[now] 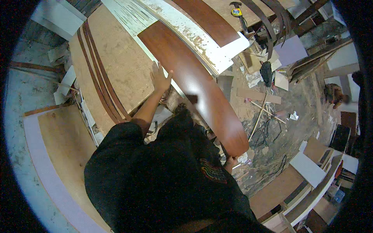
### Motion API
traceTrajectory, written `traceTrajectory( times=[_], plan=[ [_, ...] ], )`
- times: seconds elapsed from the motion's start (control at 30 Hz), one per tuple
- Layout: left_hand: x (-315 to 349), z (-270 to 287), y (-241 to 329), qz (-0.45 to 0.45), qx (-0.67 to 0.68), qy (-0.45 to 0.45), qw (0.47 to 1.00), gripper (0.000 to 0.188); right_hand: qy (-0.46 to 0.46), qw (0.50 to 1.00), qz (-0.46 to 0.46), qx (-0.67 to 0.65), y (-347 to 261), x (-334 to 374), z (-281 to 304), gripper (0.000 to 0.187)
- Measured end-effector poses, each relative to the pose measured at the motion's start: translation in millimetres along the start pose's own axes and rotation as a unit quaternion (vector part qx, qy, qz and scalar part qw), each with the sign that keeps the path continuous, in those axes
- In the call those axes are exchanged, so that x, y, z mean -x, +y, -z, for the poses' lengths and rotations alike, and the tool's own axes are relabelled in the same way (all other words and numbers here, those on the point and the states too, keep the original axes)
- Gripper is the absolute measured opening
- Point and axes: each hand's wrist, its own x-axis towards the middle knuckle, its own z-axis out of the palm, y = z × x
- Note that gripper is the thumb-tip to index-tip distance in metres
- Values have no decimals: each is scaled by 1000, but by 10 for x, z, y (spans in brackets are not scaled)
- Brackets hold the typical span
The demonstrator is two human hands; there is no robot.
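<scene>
A long, glossy reddish-brown laminate sheet (pixel 186 73) runs from the worktable toward my right side, its near end overhanging the table. Beneath its far part lies a white board (pixel 128 17) with streaks across its surface. My left hand (pixel 160 79) is open, fingers spread, resting at the sheet's left edge where the pale strip shows. Low on the right, my right hand (pixel 232 161) grips the sheet's near end at its corner; its fingers are partly hidden beneath. Beside the sheet is another white board (pixel 194 39) with brown smears.
Thin dark brown strips (pixel 99 73) lie on the wooden tabletop (pixel 124 58). A hammer (pixel 237 11) and a yellow tape measure (pixel 236 13) sit at the far edge. Offcuts, sticks (pixel 258 116) and cords litter the floor. Boards (pixel 307 169) are stacked lower right; a person (pixel 335 95) is far right.
</scene>
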Motion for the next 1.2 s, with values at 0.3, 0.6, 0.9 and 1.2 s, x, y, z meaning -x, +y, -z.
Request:
traceTrajectory(
  times=[0.3, 0.6, 0.9, 1.2],
  plan=[
    [-305, -115, -160, -52, -60, -24, 997, 89, 109, 922, 163, 335, -431, 364, -1018, 30],
    [-649, -303, -183, -138, -74, 57, 986, 84, 146, 925, 191, 295, -722, 840, -2001, 39],
    [-775, -154, -90, -150, -67, 11, 986, 71, 150, 921, 196, 303, -993, 1162, -2083, 51],
    [-1204, -170, -219, -151, -101, 40, 982, 69, 157, 953, -4, 261, -1059, 1214, -2029, 35]
  ],
)
